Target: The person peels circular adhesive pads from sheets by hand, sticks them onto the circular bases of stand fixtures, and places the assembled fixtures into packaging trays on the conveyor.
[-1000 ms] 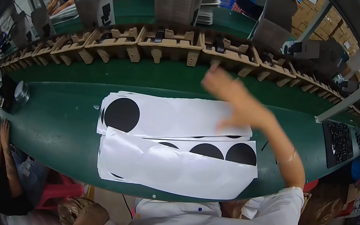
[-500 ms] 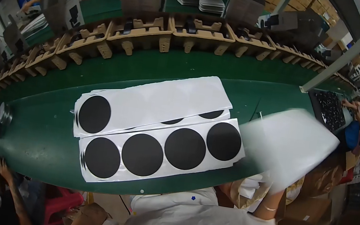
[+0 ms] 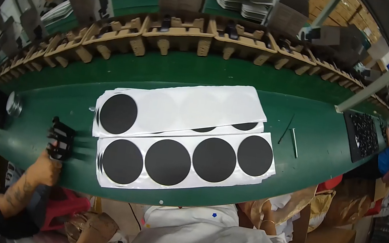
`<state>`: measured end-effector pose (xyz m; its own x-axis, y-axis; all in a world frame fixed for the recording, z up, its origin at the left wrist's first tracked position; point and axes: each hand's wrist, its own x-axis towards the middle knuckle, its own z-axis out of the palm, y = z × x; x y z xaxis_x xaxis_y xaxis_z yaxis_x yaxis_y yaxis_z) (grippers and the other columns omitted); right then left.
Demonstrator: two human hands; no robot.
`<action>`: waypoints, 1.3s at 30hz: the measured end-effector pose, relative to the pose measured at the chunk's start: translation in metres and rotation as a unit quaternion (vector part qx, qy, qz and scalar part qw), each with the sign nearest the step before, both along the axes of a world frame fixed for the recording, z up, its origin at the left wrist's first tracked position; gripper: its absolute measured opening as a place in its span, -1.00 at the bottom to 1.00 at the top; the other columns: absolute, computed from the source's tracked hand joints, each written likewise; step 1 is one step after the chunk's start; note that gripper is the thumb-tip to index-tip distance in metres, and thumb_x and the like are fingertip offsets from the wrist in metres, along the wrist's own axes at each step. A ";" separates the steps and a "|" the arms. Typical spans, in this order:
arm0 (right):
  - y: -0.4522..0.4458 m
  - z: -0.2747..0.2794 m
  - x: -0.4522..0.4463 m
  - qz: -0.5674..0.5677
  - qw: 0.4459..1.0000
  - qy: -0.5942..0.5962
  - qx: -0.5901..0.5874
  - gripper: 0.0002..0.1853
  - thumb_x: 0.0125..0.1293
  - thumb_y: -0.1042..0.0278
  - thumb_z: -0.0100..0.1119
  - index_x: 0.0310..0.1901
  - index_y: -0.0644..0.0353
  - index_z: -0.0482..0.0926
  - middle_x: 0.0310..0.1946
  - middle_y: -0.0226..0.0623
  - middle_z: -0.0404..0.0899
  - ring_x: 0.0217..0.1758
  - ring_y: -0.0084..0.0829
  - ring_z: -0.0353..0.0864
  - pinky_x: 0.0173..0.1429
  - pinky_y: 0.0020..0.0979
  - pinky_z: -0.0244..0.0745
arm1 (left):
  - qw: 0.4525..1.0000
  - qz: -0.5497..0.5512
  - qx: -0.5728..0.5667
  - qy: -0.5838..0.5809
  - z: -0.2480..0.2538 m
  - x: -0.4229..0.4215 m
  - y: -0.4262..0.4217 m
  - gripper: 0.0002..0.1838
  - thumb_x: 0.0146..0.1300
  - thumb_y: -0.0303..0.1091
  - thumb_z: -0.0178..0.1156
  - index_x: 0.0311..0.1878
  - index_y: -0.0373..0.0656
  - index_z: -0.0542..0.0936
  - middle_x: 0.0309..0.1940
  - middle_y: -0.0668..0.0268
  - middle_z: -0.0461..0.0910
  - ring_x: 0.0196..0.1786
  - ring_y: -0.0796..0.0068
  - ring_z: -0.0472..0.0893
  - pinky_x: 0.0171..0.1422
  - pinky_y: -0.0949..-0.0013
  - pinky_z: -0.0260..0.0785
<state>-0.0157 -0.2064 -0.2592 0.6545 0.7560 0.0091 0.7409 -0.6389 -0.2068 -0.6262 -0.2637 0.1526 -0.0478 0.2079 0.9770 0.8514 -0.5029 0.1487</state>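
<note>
Down by the brown paper bag (image 3: 303, 204) below the table's edge is my right hand (image 3: 267, 212), with a thin bracelet at the wrist. Its fingers are hidden among the bag and white paper (image 3: 279, 200). My left hand (image 3: 101, 226) is low beside my lap, its fingers not made out. On the green table lie two stacks of sheets. The near stack (image 3: 186, 179) shows a row of large black round stickers. On the far stack (image 3: 181, 107), a mostly white sheet carries one black round sticker (image 3: 118, 113) at its left; parts of black circles peek out below.
At left, a co-worker's hand (image 3: 47, 167) holds a black object (image 3: 61, 139) over the table. A metal rod (image 3: 294, 143) lies right of the stacks. Behind runs a row of cardboard trays (image 3: 177, 36). A black mat (image 3: 360, 136) with small parts lies at far right.
The white sheet that was blurred in my right hand has left the tabletop; that hand has dropped to the bag. The co-worker's hand has come in with the black object. My view has shifted slightly.
</note>
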 end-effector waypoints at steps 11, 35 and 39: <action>0.080 0.120 0.052 -0.106 0.779 -0.104 0.609 -0.82 0.09 0.70 0.06 -0.25 0.35 0.57 -0.29 -0.22 0.59 -0.26 -0.37 0.53 -0.04 -0.37 0.50 | 0.982 0.000 0.170 -0.078 -0.015 0.000 -0.003 -0.32 -0.15 -0.30 0.37 0.08 -0.23 0.34 0.08 0.02 0.38 0.18 0.09 0.41 0.30 0.11 0.23; 0.176 0.350 -0.615 0.853 0.511 0.064 0.089 -0.64 -0.18 0.58 0.11 -0.23 0.45 0.49 -0.24 0.00 0.48 -0.06 -0.05 0.44 0.00 -0.26 0.42 | 0.874 0.020 -0.463 -0.149 -0.078 -0.095 0.089 0.32 -0.46 -0.14 0.64 0.32 -0.19 -0.08 0.26 0.02 0.34 0.42 0.05 0.17 0.48 0.09 -0.01; 0.174 0.354 -0.620 0.858 0.490 0.084 0.133 -0.73 -0.18 0.55 0.12 -0.33 0.38 0.48 -0.38 -0.06 0.47 -0.16 -0.05 0.45 -0.09 -0.24 0.40 | 0.853 0.061 -0.502 -0.131 -0.077 -0.099 0.085 0.31 -0.44 0.01 0.61 0.33 -0.19 -0.07 0.28 0.06 0.33 0.43 0.07 0.16 0.49 -0.09 -0.20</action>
